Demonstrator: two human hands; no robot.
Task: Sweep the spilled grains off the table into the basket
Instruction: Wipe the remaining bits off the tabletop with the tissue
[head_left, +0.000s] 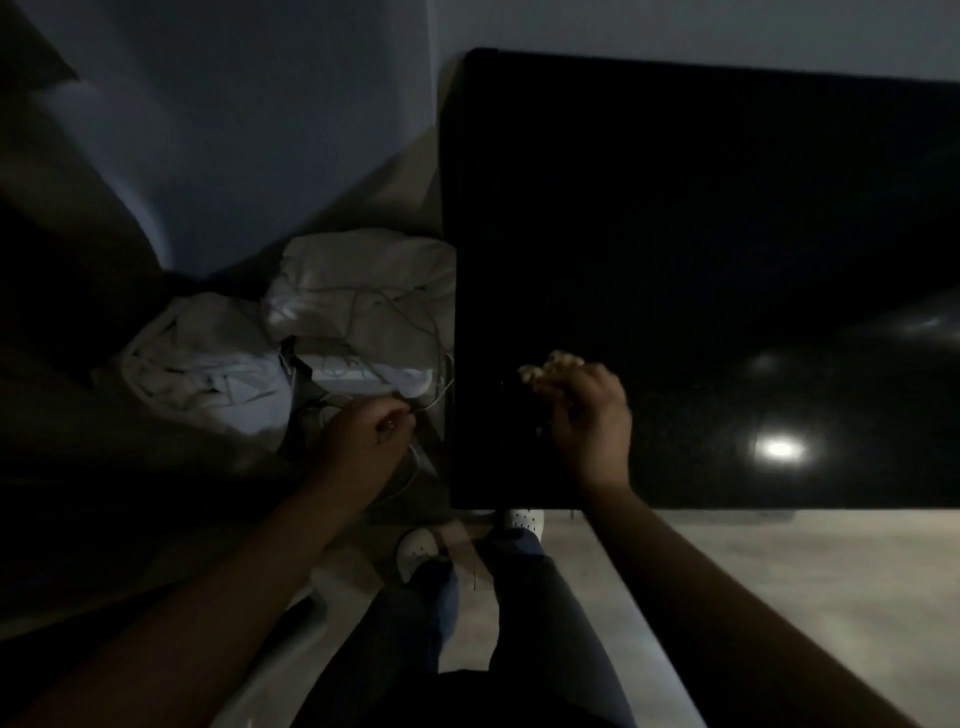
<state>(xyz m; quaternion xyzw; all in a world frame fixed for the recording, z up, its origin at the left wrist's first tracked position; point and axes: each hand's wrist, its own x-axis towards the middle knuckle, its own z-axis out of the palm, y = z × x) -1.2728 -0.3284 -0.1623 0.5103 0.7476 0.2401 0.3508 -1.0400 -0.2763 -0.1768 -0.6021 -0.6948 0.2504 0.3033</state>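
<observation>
Raking is the step in hand, by my reading: the right hand (587, 421) lies on the black desk (675, 234) near its left edge, with its fingers (569, 374) bent into a cup that faces that edge. A small pale clump at the fingertips looks like the grains (540, 370). The light is too dim to tell whether they are pinched or only pushed along. Apart from a lamp's glare (779, 448) to the right, the rest of the top reads plain dark, and loose grains there would not show.

The left hand (363, 434) hangs just off the desk's left edge, lower than the top. Its fingers (395, 422) are curled round a pale strand (436, 400) (a cord or a wire rim, I cannot say which). I cannot make out the basket as such. If it is here, it is most likely under that hand, beside the heap of pale cloth (332, 291) on the floor.

The clump sits near the edge but is not yet over it, so the sweep looks close to its end for this handful. The next move calls for a low, steady drag to the left with the fingers kept together, so that nothing slips between them. Whatever catches the grains should be held tight against the edge, just below the top. The risk, I judge, is grains dropping into the cloth, where they would be hard to find in this light.
</observation>
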